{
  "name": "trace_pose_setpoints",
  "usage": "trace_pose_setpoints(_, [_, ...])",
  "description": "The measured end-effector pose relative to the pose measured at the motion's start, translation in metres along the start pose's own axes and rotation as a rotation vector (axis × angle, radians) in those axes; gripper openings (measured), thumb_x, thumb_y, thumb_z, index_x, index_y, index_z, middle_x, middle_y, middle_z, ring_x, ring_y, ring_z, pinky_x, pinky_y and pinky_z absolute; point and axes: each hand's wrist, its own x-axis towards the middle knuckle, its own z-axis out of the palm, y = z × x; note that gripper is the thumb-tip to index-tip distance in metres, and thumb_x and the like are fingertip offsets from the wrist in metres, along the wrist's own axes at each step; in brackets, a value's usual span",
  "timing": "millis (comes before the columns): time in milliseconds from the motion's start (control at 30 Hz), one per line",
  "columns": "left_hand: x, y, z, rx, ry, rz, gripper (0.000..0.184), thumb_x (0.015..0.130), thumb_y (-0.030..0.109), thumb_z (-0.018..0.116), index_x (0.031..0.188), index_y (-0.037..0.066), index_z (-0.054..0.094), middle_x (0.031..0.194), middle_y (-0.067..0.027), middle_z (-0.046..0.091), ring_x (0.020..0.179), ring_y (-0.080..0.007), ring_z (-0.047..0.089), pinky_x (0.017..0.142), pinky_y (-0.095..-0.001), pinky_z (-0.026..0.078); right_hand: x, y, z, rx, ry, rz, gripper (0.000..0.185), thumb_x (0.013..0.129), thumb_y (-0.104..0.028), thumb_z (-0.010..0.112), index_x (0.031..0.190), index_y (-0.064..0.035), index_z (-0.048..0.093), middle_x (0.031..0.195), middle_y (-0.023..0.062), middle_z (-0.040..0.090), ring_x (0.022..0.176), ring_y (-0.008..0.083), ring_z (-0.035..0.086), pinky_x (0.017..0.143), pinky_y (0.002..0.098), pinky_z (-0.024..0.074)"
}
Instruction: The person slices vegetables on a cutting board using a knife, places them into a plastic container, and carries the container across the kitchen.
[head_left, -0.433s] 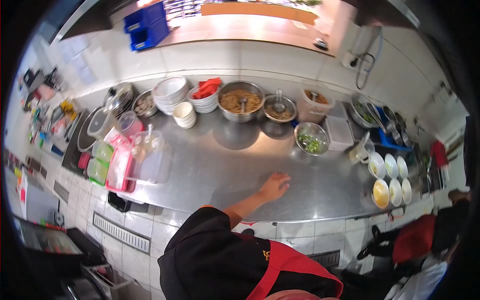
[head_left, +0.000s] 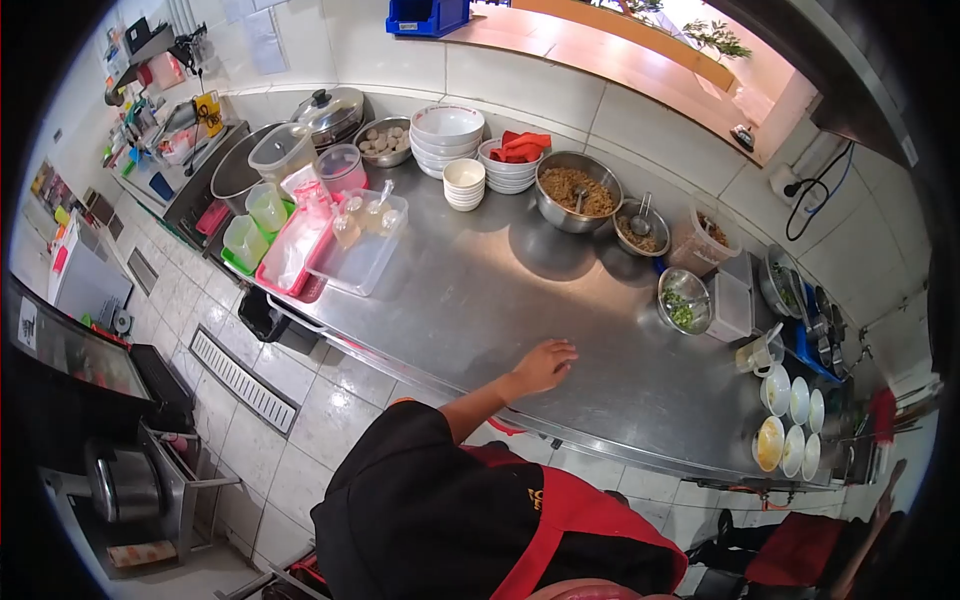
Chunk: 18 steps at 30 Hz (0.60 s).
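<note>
My left hand [head_left: 544, 367] is over the front part of the steel table [head_left: 450, 310], palm down, fingers loosely stretched, holding nothing. Behind it, further back, are a large steel bowl of brown food [head_left: 578, 192] and a smaller one with a ladle [head_left: 641, 228]. To its right is a steel bowl of chopped greens [head_left: 685, 302]. My right hand is out of view.
Left: clear tub [head_left: 375, 255], pink tray [head_left: 290, 250], pots. Stacked white bowls [head_left: 447, 135] stand by the wall. Several small bowls [head_left: 770, 443] sit near the right end. Another person [head_left: 800, 545] is at lower right; a steel rack [head_left: 185, 480] is at lower left.
The view has turned to the left, so the table's items appear further right. My left hand has shifted left relative to the table and is nearer its front edge.
</note>
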Motion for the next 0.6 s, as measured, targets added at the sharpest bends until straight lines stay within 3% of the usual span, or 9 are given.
trace_pose_setpoints(300, [-0.054, 0.012, -0.016, 0.104, 0.124, -0.026, 0.026, 0.082, 0.015, 0.059, 0.106, 0.006, 0.065, 0.123, -0.0137, 0.057, 0.121, -0.0316, 0.048, 0.105, -0.0417, 0.036, -0.035, -0.005, 0.006, -0.175, -0.078, -0.132, 0.026, 0.084, -0.017, 0.054, 0.107, -0.0072, 0.062, 0.09, 0.0121, 0.068, 0.068, 0.0227, 0.067, 0.06, 0.0343, 0.0549])
trace_pose_setpoints(500, [-0.12, 0.06, -0.012, 0.374, 0.157, -0.084, 0.041, 0.081, 0.017, 0.059, 0.122, 0.011, 0.056, 0.136, -0.0143, 0.045, 0.129, -0.0305, 0.039, 0.106, -0.0457, 0.032, -0.06, 0.032, -0.003, -0.257, -0.085, -0.21, 0.023, 0.084, -0.018, 0.054, 0.102, -0.0067, 0.062, 0.086, 0.0121, 0.067, 0.064, 0.0227, 0.066, 0.057, 0.0349, 0.0538])
trace_pose_setpoints(567, [-0.147, 0.079, 0.0, 0.534, 0.169, -0.118, 0.05, 0.079, 0.02, 0.06, 0.129, 0.013, 0.051, 0.142, -0.0148, 0.038, 0.133, -0.0307, 0.034, 0.105, -0.0477, 0.033, -0.064, 0.044, -0.013, -0.279, -0.073, -0.229, 0.021, 0.084, -0.018, 0.054, 0.1, -0.0065, 0.063, 0.084, 0.0121, 0.067, 0.063, 0.0227, 0.066, 0.056, 0.0351, 0.0535])
trace_pose_setpoints(600, [-0.156, 0.086, 0.007, 0.456, 0.175, -0.119, 0.053, 0.079, 0.021, 0.061, 0.13, 0.013, 0.05, 0.145, -0.0148, 0.034, 0.133, -0.0311, 0.036, 0.103, -0.0479, 0.036, -0.066, 0.054, -0.016, -0.295, -0.063, -0.228, 0.021, 0.084, -0.018, 0.054, 0.099, -0.0064, 0.063, 0.084, 0.0122, 0.067, 0.063, 0.0227, 0.066, 0.056, 0.0352, 0.0533])
